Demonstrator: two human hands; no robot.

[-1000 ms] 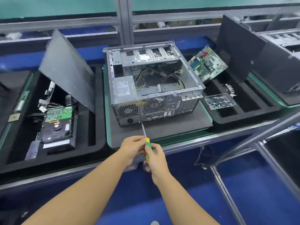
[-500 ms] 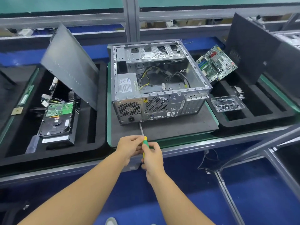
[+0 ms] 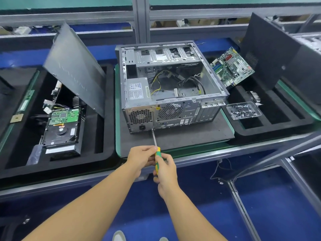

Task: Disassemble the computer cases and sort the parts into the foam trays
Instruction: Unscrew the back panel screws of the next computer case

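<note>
Lying on its side, open face up, the desktop computer case sits on a flat foam pad at mid-table, rear panel toward the person. The power supply and loose cables remain inside. Judged stiff sheet steel, fairly heavy and possibly sharp at the stamped edges, so best held by the outer frame rails, never by the wiring. Both hands are close together and clamped on a green-and-yellow screwdriver. The left hand pinches it where handle meets shaft, and the right hand wraps the handle. The tip meets the rear panel's lower edge beside the power socket. The left foam tray holds a hard drive and a leaning side panel. The right foam tray holds a motherboard and a clear box of screws.
</note>
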